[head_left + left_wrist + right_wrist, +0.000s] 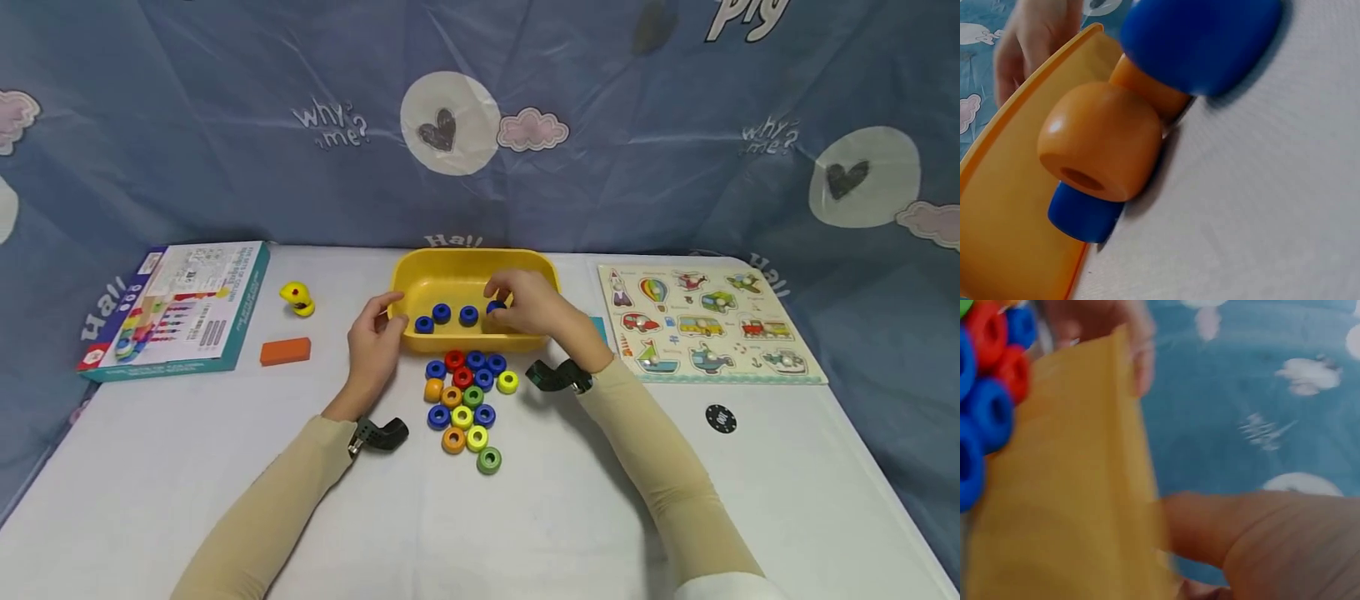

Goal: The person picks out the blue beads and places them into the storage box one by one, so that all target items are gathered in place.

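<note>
A yellow plastic tray stands at the back middle of the table. My left hand grips its left end, fingers and thumb at the rim. My right hand reaches over the front right rim, its thumb and fingers pinching a blue bead inside the tray. Three other blue beads, one of them a bead beside the right fingertips, lie on the tray floor. Before the tray, several red, blue, orange, yellow and green beads lie in a cluster; an orange bead shows large in the left wrist view.
A boxed toy set, a yellow duck and an orange block lie to the left. On the right are a picture puzzle board and a black round chip. A blue printed curtain hangs behind the table.
</note>
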A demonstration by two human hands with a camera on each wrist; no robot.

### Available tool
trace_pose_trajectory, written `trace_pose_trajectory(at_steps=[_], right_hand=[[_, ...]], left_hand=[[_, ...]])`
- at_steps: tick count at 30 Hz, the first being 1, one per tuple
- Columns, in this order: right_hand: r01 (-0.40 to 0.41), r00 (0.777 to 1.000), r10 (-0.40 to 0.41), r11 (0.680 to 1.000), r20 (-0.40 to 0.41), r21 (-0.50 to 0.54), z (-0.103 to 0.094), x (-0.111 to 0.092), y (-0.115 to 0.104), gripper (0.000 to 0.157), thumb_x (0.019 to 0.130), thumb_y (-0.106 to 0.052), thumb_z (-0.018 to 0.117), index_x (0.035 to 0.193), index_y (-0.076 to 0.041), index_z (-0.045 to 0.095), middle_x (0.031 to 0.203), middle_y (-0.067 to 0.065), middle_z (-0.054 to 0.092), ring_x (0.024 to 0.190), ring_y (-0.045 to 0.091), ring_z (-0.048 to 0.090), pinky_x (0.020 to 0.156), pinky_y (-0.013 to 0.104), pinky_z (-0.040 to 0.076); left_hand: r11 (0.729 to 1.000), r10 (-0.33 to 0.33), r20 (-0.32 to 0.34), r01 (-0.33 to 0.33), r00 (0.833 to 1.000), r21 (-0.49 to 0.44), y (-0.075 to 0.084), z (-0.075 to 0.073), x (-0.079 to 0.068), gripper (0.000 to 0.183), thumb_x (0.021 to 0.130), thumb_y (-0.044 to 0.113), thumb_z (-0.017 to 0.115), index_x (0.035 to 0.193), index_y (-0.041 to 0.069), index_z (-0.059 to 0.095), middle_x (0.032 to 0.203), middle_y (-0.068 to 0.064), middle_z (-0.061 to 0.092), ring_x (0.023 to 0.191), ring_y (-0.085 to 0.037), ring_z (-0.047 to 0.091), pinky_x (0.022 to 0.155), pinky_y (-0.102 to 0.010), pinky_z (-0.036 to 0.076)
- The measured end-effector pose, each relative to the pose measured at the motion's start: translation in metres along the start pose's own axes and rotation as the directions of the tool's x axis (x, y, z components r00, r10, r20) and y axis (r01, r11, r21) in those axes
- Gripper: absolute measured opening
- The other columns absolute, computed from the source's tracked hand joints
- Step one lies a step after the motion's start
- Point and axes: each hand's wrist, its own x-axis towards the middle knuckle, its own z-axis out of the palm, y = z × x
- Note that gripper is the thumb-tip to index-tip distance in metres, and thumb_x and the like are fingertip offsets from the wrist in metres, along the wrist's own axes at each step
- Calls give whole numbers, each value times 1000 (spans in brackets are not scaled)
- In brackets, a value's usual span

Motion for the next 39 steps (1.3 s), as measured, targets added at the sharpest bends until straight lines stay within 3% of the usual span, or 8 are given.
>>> trace_pose_trajectory(at_steps=[9,17,22,27,29,32,36,39], right_hand=[[-155,983,153,988,106,6,25,20,15,40,84,-19,75,120,-8,61,109,14,65,98,27,59,91,39,49],[-139,988,137,990,76,30,21,19,16,41,87,-21,70,124,-8,60,115,15,65,103,29,60,92,41,50],[-29,996,34,998,-85,53,16,9,3,37,89,-20,67,123,-7,61,117,14,66,92,26,63,84,37,53],[228,950,-201,969,-239,94,11,-8,-35,28,88,-15,67,113,-5,67,110,13,69,81,21,63,75,34,54],[322,932,-297,942,-207,97,16,-13,-50,24,87,-13,67,110,-5,68,106,11,70,78,18,63,73,33,55],[387,921,-383,920,-72,66,30,-16,-64,23,89,-10,66,111,-6,70,105,6,71,80,14,61,74,27,54],[369,925,-366,929,103,-16,52,-17,-70,25,90,-6,64,113,-8,71,108,2,72,93,11,64,85,23,52],[334,934,-319,940,161,-76,65,-16,-69,25,91,-4,61,113,-8,72,107,2,72,96,10,65,88,24,53]], left_hand=[[1000,18,-15,-18,1000,-2,-1,0,1,36,91,11,55,126,10,61,138,-5,55,115,-22,56,100,-39,47],[1000,21,-25,-21,999,0,1,1,1,35,90,11,56,125,11,61,137,-5,56,113,-22,57,99,-38,47],[1000,19,-20,-18,1000,3,0,1,0,36,90,10,55,126,9,61,137,-6,56,114,-23,57,97,-34,47],[999,33,-26,-33,999,3,0,-1,2,35,90,10,55,125,10,62,136,-6,57,113,-23,57,97,-35,48],[999,34,-22,-34,999,5,0,-2,3,35,91,11,55,125,10,61,136,-6,57,114,-23,57,97,-35,48],[1000,29,-14,-28,999,11,-1,-2,3,36,91,12,56,126,11,61,137,-5,56,116,-22,57,96,-31,48],[1000,18,-3,-18,1000,-4,-3,-2,3,37,91,12,56,128,11,61,138,-6,55,118,-25,57,91,-24,46],[1000,11,2,-11,1000,-14,-3,-1,2,37,91,12,56,128,11,61,139,-6,55,118,-26,56,90,-22,46]])
